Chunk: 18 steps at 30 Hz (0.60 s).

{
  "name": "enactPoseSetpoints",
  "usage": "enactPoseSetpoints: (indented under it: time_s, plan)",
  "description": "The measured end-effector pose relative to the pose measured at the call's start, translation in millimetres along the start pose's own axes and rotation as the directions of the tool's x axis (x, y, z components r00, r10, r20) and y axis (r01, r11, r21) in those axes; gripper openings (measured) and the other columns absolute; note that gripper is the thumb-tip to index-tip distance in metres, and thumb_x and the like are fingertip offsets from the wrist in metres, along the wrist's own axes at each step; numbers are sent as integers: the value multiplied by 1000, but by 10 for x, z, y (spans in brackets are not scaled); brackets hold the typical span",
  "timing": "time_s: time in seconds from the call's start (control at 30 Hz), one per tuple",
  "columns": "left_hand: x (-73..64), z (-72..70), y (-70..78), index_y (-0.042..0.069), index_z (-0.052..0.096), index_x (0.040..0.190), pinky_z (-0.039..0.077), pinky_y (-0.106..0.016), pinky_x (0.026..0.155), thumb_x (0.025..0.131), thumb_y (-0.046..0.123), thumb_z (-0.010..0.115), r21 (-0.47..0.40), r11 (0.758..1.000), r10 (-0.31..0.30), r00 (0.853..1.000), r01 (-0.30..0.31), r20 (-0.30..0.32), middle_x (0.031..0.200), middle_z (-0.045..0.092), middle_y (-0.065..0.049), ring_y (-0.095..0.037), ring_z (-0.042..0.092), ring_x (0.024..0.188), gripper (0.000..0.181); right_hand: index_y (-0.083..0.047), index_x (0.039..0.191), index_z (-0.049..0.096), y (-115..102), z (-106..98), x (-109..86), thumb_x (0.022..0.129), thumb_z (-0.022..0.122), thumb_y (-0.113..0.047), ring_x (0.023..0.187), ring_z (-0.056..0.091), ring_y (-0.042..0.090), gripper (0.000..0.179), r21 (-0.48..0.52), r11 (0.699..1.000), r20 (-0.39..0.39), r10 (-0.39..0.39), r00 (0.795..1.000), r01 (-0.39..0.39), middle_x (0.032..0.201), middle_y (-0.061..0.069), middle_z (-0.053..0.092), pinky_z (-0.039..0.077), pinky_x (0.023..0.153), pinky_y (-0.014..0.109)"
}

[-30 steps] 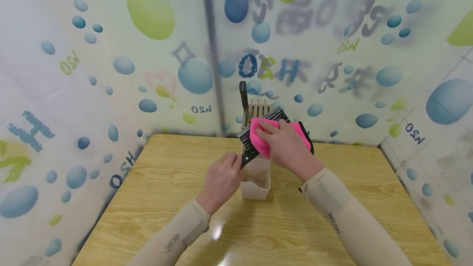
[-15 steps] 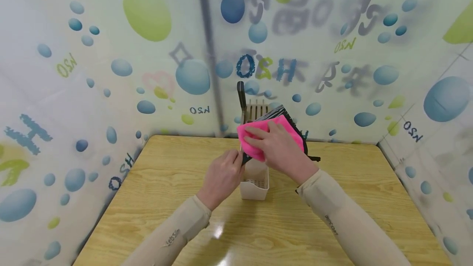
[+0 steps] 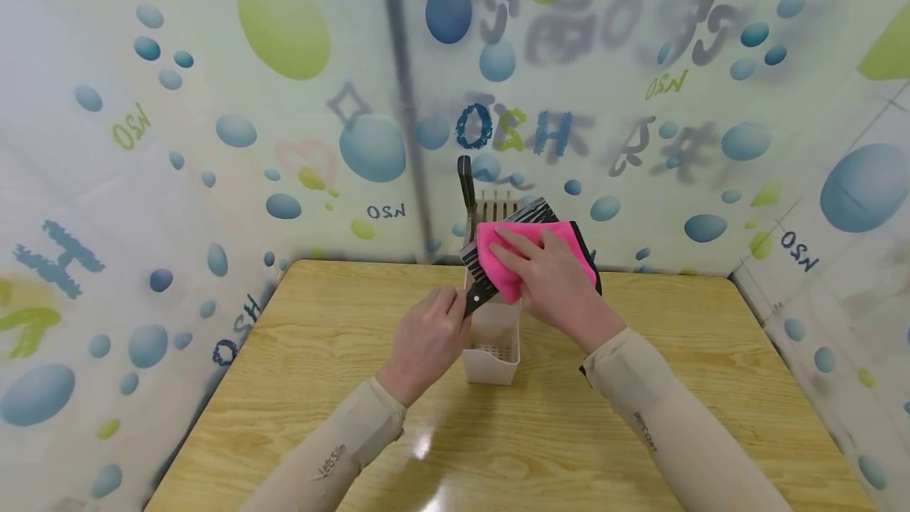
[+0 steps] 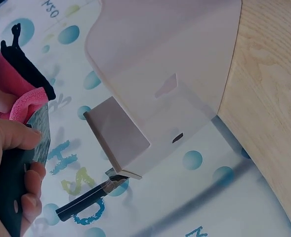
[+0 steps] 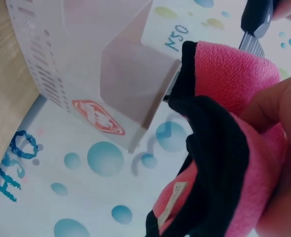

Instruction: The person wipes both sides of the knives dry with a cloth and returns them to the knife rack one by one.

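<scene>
While the left hand (image 3: 426,342) is wrapped round the black handle (image 4: 7,182) of a knife (image 3: 479,267), the right hand (image 3: 554,279) pinches a pink cloth (image 3: 501,281) against the blade. The two hands are near each other but apart, and the knife slants between them, held up off the desk (image 3: 320,354), running from the left hand up and away past the fingers of the right. I can see its broad, dark-streaked blade on both sides of the cloth: a strip beside the left hand, and another just beyond the right hand's fingers.

The cloth lies under the right hand, its black edging on the side away from the left hand. Seen close from the right wrist, it is folded over, with a small pale label (image 5: 172,203) on one face.

A pale rack (image 3: 490,367) stands on the desk, its low front showing between the wrists and the rest reaching away behind the knife. It bears a red mark (image 5: 100,117). A second knife (image 3: 465,180) stands at its far end, beyond the left hand, handle up and tilted slightly. Beige sleeves (image 3: 657,409) cover both forearms. Farthest from the hands is a wall (image 3: 626,101) printed with blue and green bubbles and mirrored lettering.
</scene>
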State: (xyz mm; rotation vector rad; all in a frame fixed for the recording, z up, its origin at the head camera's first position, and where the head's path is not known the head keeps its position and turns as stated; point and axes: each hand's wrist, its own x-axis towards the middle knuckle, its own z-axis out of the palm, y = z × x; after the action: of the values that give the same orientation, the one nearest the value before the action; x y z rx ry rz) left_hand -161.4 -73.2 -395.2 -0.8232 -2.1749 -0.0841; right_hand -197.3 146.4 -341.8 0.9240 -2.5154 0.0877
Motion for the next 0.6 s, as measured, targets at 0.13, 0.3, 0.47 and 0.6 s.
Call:
enactPoseSetpoints:
  time_s: [0.13,0.3,0.47,0.6]
  plan:
    - [-4,3,1,-4,70,97,54,-28,57,87,10,78,-6,1000,-2,1000,2,-8,84,61,-9,-19,59,66,19,-12,147,58,89,-12,-23,91,67,-4,133,55,35,58,-3,999,3,40,999,-40,155,12,51,47,103,49]
    - [-8,1,-3,-4,70,99,55,-29,59,86,10,79,-12,1000,-4,1000,4,-6,85,62,-10,-20,60,68,21,-10,145,60,205,8,-41,90,66,-4,129,56,34,55,2,997,-40,72,997,-72,154,14,52,45,96,47]
    - [-16,-15,-6,-5,70,99,55,-28,59,87,11,80,-16,1000,-11,1000,11,-4,85,62,-10,-19,59,68,22,-5,144,59,335,53,-42,87,62,-2,131,56,33,58,-28,996,-60,85,995,-87,152,17,53,45,93,49]
    - [-32,-18,-6,-5,70,99,55,-28,59,87,10,79,-14,1000,-14,1000,14,-2,85,61,-10,-20,59,69,21,-4,148,54,427,67,-54,87,60,-4,137,51,32,61,-65,988,-3,143,990,-143,154,19,51,43,92,48]
